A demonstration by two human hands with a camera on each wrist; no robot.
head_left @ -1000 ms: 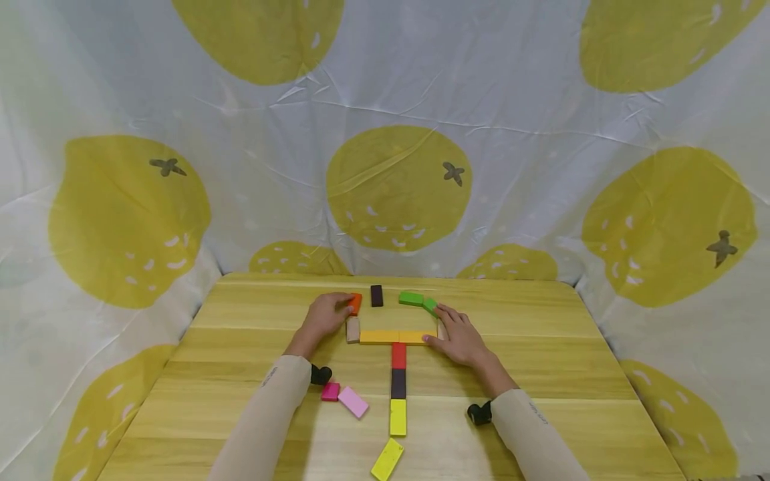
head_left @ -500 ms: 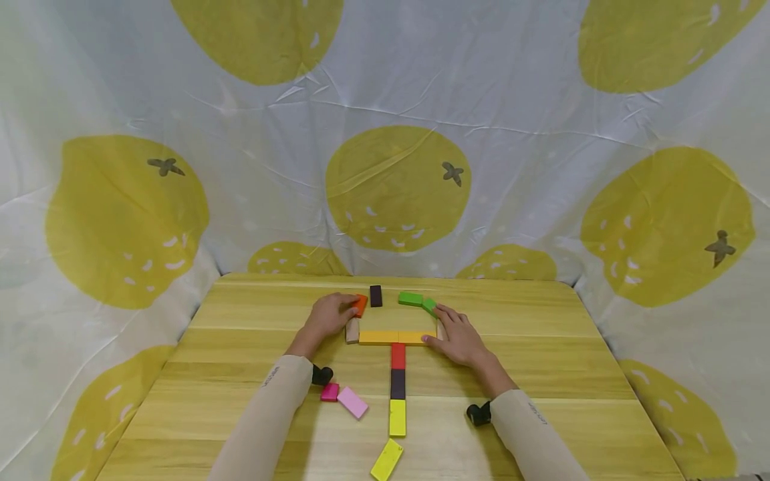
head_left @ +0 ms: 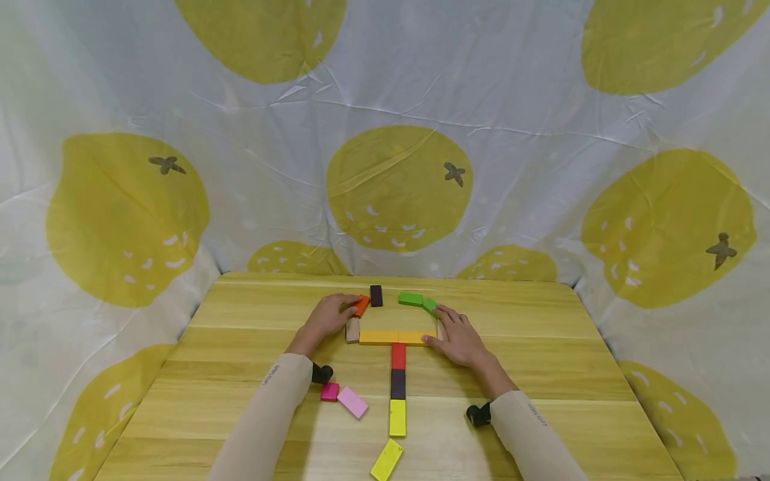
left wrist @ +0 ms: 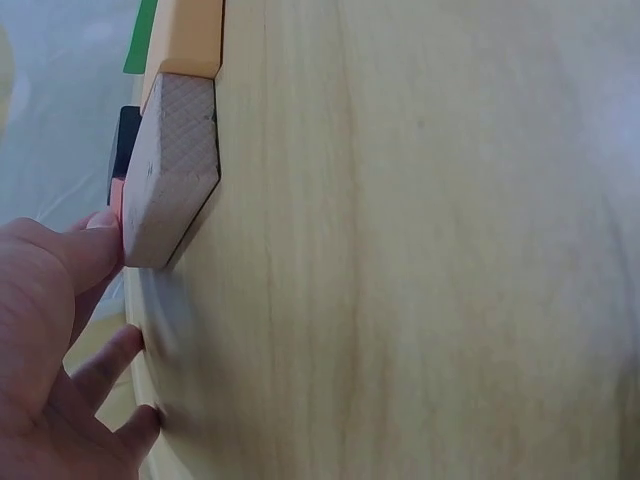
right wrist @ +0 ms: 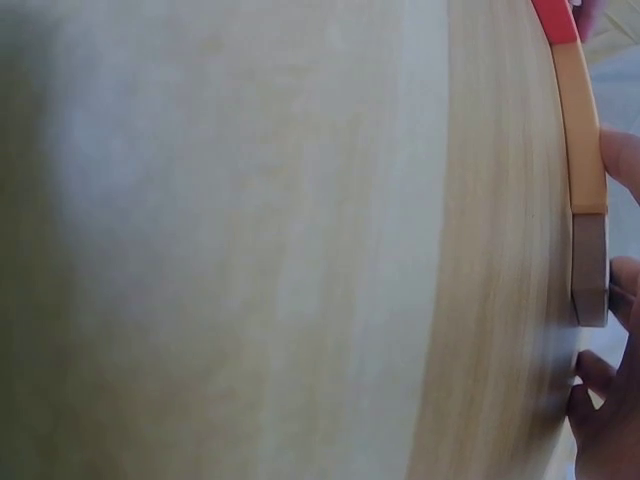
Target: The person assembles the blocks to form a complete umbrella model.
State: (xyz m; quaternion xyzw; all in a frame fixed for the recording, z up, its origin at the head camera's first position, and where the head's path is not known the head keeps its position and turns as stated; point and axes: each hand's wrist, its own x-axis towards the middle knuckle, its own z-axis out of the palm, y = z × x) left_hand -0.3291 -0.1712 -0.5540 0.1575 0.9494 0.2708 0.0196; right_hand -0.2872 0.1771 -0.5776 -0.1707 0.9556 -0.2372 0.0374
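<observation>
Orange block (right wrist: 581, 125) on table (right wrist: 300, 250). Red block (right wrist: 560, 20) touches it near one end; brown block (right wrist: 590, 268) abuts the other. Right hand (right wrist: 612, 432) alongside, thumb against orange block.

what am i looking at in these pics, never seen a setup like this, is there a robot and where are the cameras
There is no robot here, just a person's two bare hands. The wide view comes from a camera worn on the head, looking forward and down. The two closer views come from cameras on the wrists, each watching its own hand's work.

On the wooden table lie coloured blocks. Two yellow-orange blocks end to end, with a red block, a black block and a yellow block below, make a T.

The left hand has its grip on an orange block. The right hand rests by the T's right end, fingertips near a small green block.
</observation>
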